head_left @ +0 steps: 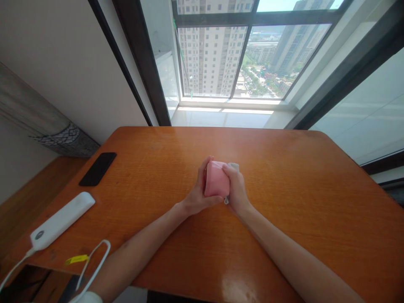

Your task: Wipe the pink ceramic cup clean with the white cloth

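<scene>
A small pink case or pouch (217,179) is held between my two hands above the middle of the wooden table (277,185). My left hand (199,191) wraps its left side, with the thumb along the lower edge. On the other side my right hand (238,189) grips the case, its thumb lying on the top right corner. A greyish-white piece (233,166) shows behind the right thumb; I cannot tell what it is. A small pale loop (226,200) hangs at the lower right of the case. My fingers hide its underside.
At the table's left lie a black smartphone (97,169) and a white power strip (63,221) with its cord. A white cable (102,256) with a yellow tag (76,259) is close to my left forearm. A window (233,59) stands beyond the far edge, and a gathered curtain (67,134) hangs left.
</scene>
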`<state>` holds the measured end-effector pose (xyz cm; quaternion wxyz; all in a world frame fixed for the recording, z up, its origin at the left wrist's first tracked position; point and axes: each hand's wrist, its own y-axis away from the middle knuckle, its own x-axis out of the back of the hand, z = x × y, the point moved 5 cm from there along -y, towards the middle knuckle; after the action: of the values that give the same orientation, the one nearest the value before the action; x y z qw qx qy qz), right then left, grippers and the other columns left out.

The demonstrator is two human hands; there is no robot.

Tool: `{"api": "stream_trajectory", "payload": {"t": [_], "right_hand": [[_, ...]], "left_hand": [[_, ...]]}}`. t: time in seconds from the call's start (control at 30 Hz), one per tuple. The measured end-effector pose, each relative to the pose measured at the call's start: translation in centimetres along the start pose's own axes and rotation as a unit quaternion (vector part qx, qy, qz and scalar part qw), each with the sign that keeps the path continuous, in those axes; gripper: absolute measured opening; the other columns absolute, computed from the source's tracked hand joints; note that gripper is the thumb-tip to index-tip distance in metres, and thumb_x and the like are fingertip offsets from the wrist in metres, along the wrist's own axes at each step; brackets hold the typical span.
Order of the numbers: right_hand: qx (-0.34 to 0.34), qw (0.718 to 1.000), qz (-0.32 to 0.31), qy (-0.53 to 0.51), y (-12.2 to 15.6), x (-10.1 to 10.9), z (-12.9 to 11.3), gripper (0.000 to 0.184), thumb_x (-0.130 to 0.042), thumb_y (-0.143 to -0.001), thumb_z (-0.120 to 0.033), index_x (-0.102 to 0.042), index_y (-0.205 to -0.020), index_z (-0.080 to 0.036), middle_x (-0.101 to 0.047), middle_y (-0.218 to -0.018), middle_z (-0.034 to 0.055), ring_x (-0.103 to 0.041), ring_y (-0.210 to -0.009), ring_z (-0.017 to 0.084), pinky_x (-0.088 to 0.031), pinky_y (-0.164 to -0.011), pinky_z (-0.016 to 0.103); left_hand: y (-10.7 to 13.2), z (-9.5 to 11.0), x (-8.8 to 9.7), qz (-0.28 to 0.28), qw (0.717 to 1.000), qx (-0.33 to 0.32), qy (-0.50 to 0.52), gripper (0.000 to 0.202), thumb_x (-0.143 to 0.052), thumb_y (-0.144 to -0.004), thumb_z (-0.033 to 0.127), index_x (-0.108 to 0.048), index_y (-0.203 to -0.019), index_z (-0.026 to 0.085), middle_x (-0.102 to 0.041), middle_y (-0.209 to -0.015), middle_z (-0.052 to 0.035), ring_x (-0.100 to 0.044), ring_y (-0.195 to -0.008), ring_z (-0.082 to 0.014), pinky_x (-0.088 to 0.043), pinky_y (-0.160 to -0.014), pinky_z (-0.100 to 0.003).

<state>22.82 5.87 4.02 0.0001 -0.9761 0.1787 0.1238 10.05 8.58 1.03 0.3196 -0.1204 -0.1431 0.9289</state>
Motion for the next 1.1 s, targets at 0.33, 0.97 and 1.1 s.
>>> {"api": "stream_trajectory", "payload": {"t": [0.33,0.97,1.1], "right_hand": [[0.187,0.959,-0.124,0.176,0.4,-0.4,-0.7,0.067,-0.054,-0.092,-0.08,-0.046,-0.055,-0.025,-0.043,-0.05,-0.0014,-0.036,-0.049,0.013,-0.028,-0.05,0.03],[0.098,0.985,-0.052,0.133,0.6,-0.2,-0.4,0.057,-0.054,-0.096,-0.072,-0.051,-0.063,-0.025,-0.047,-0.055,-0.002,-0.04,-0.051,0.014,-0.03,-0.049,0.029],[0.27,0.907,-0.175,0.271,1.2,-1.0,-1.1,0.06,-0.075,-0.08,-0.065,-0.042,-0.05,-0.025,-0.042,-0.048,-0.0027,-0.031,-0.049,0.012,-0.025,-0.053,0.031]], "left_hand": [[-0.3,-0.6,-0.1,0.019,0.991,0.075,0.112,0.097,-0.067,-0.091,0.071,-0.027,-0.169,0.029,-0.065,-0.149,-0.0137,-0.067,-0.135,-0.0348,-0.05,-0.121,-0.057],[-0.2,-1.5,0.6,0.02,0.991,0.09,0.098,0.093,-0.07,-0.088,0.069,-0.032,-0.165,0.031,-0.065,-0.148,-0.0123,-0.069,-0.127,-0.0324,-0.056,-0.111,-0.05],[-0.5,-1.0,0.1,0.008,0.976,0.134,0.169,0.081,-0.057,-0.09,0.072,-0.05,-0.154,0.023,-0.074,-0.132,-0.0146,-0.073,-0.121,-0.0353,-0.058,-0.107,-0.052]]}}
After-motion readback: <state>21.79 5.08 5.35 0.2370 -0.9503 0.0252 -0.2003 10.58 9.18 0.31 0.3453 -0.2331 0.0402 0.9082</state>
